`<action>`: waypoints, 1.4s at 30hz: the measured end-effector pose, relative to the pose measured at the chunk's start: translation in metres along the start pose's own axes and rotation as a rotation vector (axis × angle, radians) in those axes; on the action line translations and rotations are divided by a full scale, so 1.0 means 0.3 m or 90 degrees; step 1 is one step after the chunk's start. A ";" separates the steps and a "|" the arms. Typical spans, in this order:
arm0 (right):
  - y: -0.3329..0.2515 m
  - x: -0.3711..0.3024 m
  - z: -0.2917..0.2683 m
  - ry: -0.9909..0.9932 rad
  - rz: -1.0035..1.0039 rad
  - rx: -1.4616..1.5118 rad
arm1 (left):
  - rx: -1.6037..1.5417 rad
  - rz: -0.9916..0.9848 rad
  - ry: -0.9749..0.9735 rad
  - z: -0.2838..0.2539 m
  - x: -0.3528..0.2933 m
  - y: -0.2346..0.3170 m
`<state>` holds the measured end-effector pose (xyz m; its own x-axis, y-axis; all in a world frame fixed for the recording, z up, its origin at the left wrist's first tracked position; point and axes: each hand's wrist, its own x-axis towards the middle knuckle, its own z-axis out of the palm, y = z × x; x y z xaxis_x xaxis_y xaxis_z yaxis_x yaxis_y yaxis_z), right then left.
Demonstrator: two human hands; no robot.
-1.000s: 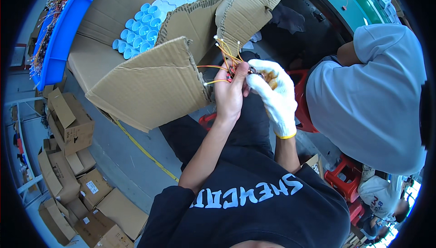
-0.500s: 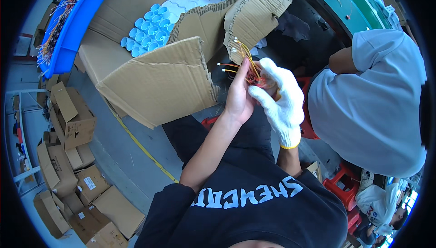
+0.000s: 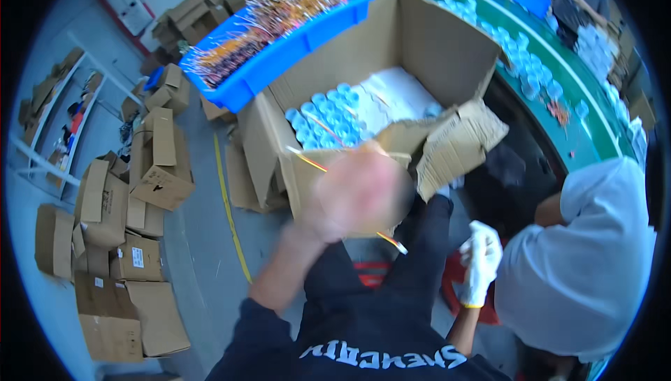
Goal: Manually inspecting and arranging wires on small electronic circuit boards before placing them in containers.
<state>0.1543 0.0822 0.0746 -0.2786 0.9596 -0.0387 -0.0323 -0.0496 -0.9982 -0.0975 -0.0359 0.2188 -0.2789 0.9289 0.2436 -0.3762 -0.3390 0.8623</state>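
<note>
My left hand (image 3: pixel 353 189), bare and blurred, is raised in front of the near wall of a large cardboard box (image 3: pixel 335 53). It is closed on thin wires; a red-and-yellow wire end (image 3: pixel 312 163) with a white connector sticks out at its upper left, and another wire end (image 3: pixel 391 242) at its lower right. Blur hides the fingers' exact hold. My right hand (image 3: pixel 480 262), in a white knit glove, is lower right beside my leg, fingers loosely bent and partly apart, nothing visible in them. Inside the box stand rows of light-blue cups (image 3: pixel 325 121) next to a white sheet (image 3: pixel 398 94).
A blue tray (image 3: pixel 300 44) heaped with wires rests on the box's far left edge. A torn cardboard flap (image 3: pixel 461 145) juts out at right. A person in a grey shirt (image 3: pixel 573 262) sits close on my right. A green conveyor (image 3: pixel 594 126) carries cups; cartons (image 3: pixel 105 206) stack at left.
My hands have parted. The left has swung forward toward the box with wires in it; the gloved right has dropped lower right. The view has shifted, showing more of the blue tray.
</note>
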 end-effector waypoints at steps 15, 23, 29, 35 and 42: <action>0.582 0.091 0.111 -0.174 0.043 -0.292 | 1.308 -0.187 0.197 -0.837 0.834 0.649; 0.594 0.098 0.077 -0.171 0.105 -0.257 | 1.092 -0.208 0.157 -0.757 0.492 0.793; 0.567 0.090 0.115 -0.197 0.118 -0.266 | 1.391 -0.168 0.187 -0.850 0.255 0.717; 0.606 0.090 0.087 -0.171 0.117 -0.252 | 1.297 -0.066 0.144 -0.889 0.223 0.769; 0.582 0.090 0.101 -0.177 0.101 -0.256 | 1.592 0.025 0.263 -0.846 0.218 0.856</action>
<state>0.1120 0.0909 -0.0994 -0.4974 0.8360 -0.2317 0.3871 -0.0252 -0.9217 -0.4368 -0.1000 0.3434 -0.4367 0.7715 0.4627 0.7121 0.6107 -0.3463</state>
